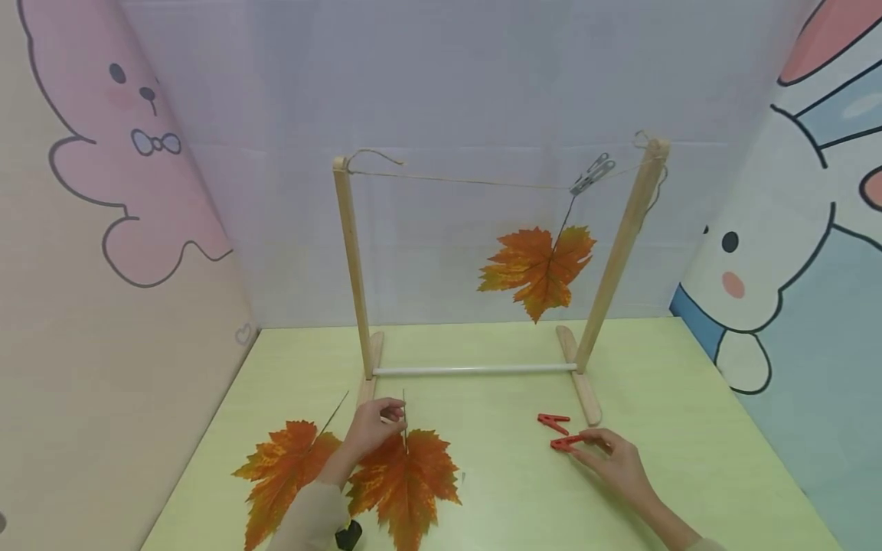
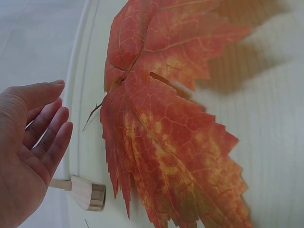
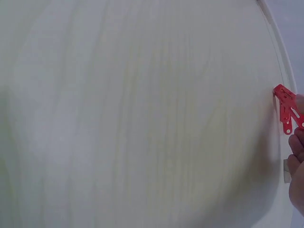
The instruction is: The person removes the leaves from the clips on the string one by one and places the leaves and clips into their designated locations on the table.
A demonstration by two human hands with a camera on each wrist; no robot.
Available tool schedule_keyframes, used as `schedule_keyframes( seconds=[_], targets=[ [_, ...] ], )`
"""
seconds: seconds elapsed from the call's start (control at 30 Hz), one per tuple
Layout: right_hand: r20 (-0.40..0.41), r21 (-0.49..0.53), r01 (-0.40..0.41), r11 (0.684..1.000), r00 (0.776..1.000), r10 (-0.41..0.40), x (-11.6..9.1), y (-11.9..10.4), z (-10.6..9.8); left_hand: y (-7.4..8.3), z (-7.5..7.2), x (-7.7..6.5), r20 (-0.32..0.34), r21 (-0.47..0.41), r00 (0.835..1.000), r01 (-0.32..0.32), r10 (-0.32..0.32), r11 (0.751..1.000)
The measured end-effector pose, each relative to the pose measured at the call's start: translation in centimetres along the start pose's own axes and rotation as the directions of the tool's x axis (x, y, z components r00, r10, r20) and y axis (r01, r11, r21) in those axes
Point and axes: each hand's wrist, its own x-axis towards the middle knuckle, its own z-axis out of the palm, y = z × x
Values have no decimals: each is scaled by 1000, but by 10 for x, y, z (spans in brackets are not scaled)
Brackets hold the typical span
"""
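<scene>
In the head view, my left hand [image 1: 377, 425] is beside the stem of an orange-red maple leaf [image 1: 406, 482] that lies on the table. The left wrist view shows that hand [image 2: 33, 137] with loosely bent fingers and a small gap to the stem [image 2: 92, 114]. A second maple leaf [image 1: 292, 467] lies to the left, partly behind the forearm. On the right, my right hand [image 1: 616, 463] pinches a red clothespin [image 1: 565, 444] between thumb and fingers, low over the table. Another red clothespin [image 1: 553, 422] lies just beyond it.
A wooden frame with two posts [image 1: 354, 268] and a white crossbar [image 1: 475, 370] stands at the back. Between the post tops runs a string [image 1: 455, 180]; a grey clothespin [image 1: 591, 174] on it holds a hanging maple leaf [image 1: 540, 268]. A dark object [image 1: 348, 535] sits near the left sleeve.
</scene>
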Motion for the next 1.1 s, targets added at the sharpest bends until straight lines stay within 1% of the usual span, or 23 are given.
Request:
schedule_keyframes(
  seconds=[0.07,0.23,0.33,0.47,0.6,0.7,0.9,1.1],
  targets=[
    [2,-17,-1,1000,1000,1,-1,4,0,-1,0,-1,5,-2,1000,-6,6,1000],
    [2,-101,15,995,1000,-15,-3,12,1,-3,0,-4,5,-8,1000,-10,10,1000],
    [2,-140,37,989,999,-37,-4,14,1,-4,0,-5,2,-11,1000,1,-1,1000],
    [7,-179,98,979,995,-98,-4,15,1,-5,0,-7,-8,-8,1000,9,-9,1000],
    [8,-244,163,956,986,-166,-3,14,1,-5,0,-7,-16,-1,1000,20,-20,1000],
    [14,-281,190,941,981,-193,-2,13,0,-5,0,-7,-17,-3,999,29,-29,1000],
    [29,-280,193,940,981,-193,-2,13,0,-4,1,-6,-8,-25,1000,18,-18,1000],
    [51,-300,196,934,981,-190,-1,10,-2,0,2,-3,-13,-34,1000,7,-7,999]
  ],
)
